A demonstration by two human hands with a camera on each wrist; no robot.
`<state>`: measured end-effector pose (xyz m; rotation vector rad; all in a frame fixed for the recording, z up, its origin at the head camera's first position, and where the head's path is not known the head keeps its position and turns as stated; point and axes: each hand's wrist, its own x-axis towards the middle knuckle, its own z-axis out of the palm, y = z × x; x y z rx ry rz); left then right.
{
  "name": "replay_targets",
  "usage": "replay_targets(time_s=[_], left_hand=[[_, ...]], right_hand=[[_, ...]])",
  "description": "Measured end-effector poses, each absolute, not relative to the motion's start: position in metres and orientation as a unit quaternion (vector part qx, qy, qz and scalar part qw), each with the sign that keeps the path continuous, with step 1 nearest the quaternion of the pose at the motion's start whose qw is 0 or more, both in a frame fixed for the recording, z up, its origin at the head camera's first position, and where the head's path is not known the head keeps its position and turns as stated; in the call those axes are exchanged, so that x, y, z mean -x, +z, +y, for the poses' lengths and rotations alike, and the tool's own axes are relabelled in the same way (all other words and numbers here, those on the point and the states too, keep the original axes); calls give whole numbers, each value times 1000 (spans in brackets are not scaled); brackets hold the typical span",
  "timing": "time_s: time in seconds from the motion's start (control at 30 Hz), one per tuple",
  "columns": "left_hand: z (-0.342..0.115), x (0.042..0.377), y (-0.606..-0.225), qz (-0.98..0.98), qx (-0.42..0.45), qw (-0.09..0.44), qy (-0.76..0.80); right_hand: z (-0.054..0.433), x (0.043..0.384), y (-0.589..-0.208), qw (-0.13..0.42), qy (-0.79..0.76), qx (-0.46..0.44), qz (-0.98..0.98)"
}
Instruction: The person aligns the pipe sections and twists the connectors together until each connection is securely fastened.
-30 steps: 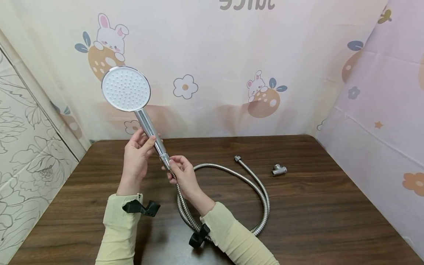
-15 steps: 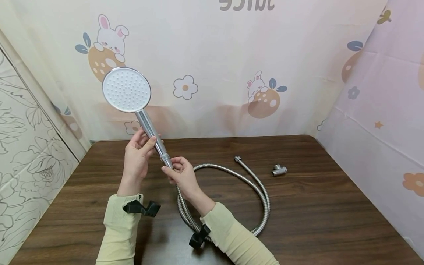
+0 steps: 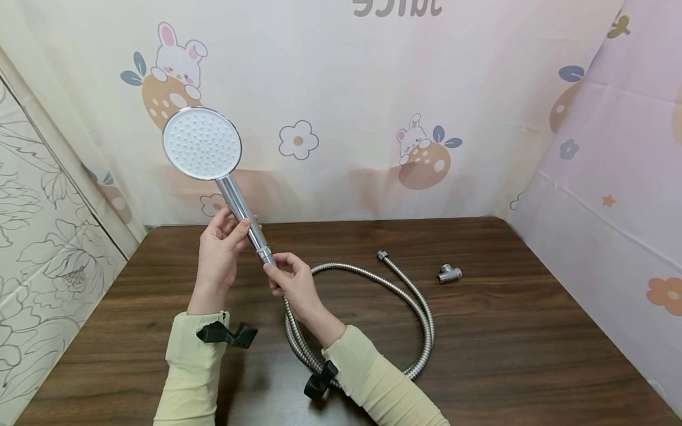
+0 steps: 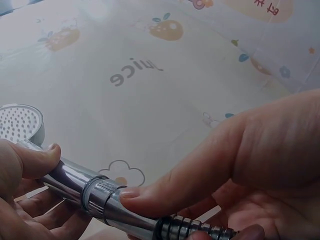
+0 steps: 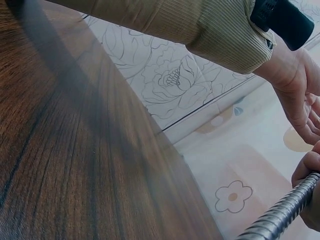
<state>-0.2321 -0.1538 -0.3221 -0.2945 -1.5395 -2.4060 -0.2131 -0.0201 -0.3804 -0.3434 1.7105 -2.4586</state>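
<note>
A chrome hand shower (image 3: pixel 202 143) with a round white nozzle face is held up at a tilt over the table's left side. My left hand (image 3: pixel 217 260) grips its handle between thumb and fingers. At the handle's lower end, my right hand (image 3: pixel 295 284) pinches the smooth metal hose nut (image 4: pixel 127 217), thumb on top. In the left wrist view the nut meets a ridged collar (image 4: pixel 101 196) on the handle. The ribbed metal shower hose (image 3: pixel 426 331) runs down from the nut and lies looped on the table. Right fingers partly hide the nut.
A small chrome tee fitting (image 3: pixel 449 273) lies on the wooden table (image 3: pixel 506 331), right of the hose's free end nut (image 3: pixel 382 255). Patterned curtains (image 3: pixel 341 71) hang behind and at the right; a flower-patterned panel (image 3: pixel 48 254) stands at the left.
My right thumb has shifted across the hose nut at the handle's end. The left hand and the shower head stay almost still; the hose loop and tee fitting have not moved.
</note>
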Motion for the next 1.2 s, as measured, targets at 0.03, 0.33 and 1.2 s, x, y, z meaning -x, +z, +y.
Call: replay_targets(time_s=[0.03,0.33,1.2], left_hand=[[-154,232,-322,-532,101,135,-830],[-154,232,-322,-532,99,134,-830],[-155,232,-323,-535,101,133,-828]], right_hand=[[-20,213,-380,63,-814,113,566],[-20,213,-380,66,-818,109,560],[-20,213,-381,75,-822,119,552]])
